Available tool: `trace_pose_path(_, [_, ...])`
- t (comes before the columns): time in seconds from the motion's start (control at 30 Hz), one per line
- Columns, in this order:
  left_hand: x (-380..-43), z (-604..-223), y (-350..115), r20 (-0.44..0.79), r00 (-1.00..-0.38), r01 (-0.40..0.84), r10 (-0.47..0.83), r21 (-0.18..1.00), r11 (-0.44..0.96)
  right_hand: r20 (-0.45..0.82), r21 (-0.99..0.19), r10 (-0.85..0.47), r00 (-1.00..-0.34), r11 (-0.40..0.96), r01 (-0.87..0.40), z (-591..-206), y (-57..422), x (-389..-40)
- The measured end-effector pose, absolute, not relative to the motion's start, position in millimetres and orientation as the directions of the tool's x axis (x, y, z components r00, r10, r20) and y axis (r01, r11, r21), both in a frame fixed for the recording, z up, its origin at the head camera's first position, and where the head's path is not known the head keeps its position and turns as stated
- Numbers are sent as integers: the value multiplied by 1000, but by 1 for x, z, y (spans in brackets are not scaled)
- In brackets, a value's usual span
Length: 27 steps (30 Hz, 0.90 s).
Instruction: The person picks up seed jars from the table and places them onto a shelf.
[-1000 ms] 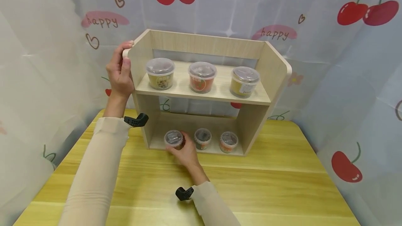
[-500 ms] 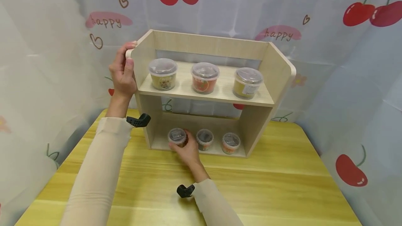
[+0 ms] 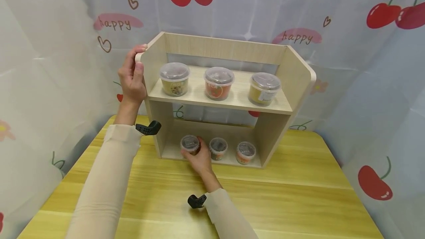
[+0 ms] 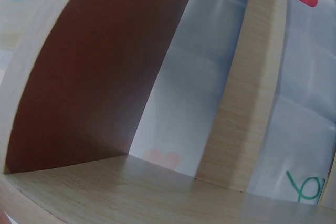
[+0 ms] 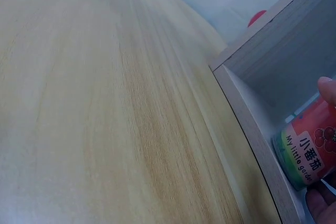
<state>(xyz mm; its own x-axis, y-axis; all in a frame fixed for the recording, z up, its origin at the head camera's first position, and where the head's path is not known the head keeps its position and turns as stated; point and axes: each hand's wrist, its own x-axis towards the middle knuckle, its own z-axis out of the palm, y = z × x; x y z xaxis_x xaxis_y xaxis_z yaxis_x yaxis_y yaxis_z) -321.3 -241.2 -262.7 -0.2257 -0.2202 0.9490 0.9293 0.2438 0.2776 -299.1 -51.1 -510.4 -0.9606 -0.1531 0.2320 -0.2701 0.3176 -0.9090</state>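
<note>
My left hand (image 3: 131, 75) grips the rounded front corner of the left side panel on a two-tier wooden shelf (image 3: 212, 103). On the lower tier, my right hand (image 3: 201, 159) holds a small lidded cup (image 3: 190, 143) at the left, thumb on the near side and fingers round the right. In the right wrist view this cup (image 5: 304, 148) shows a red label reading "My little garden", with its base at the tier's floor. A second small cup (image 3: 218, 148) stands just right of my hand, and a third small cup (image 3: 246, 153) farther right.
Three larger lidded tubs line the upper tier: a yellow tub (image 3: 175, 79), a red tub (image 3: 218, 83) and another yellow tub (image 3: 264, 88). The shelf stands near the back of a yellow wood-grain table (image 3: 282, 198). Cherry-print curtains (image 3: 239, 6) hang behind and at both sides.
The head view has shifted slightly. My right hand and its cup have moved a little deeper into the lower tier and slightly rightward. My left hand keeps its grip on the panel.
</note>
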Motion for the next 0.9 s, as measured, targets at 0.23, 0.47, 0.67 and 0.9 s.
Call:
trace_pose_path(0.23, [-322,-262,-242,953,-217,925,-211,271,268,251,-904,-141,-958,320,-284,-510,-52,-302])
trace_pose_path(0.47, [-321,-263,-243,953,-224,918,-203,276,285,262,-895,-136,-955,335,-293,-512,-54,-303])
trace_pose_path(0.67, [-325,-264,-244,952,-213,922,-219,270,278,292,-899,-133,-947,301,-320,-513,-54,-302])
trace_pose_path(0.9, [-324,-263,-244,953,-214,921,-215,270,280,299,-900,-139,-944,287,-327,-514,-53,-301])
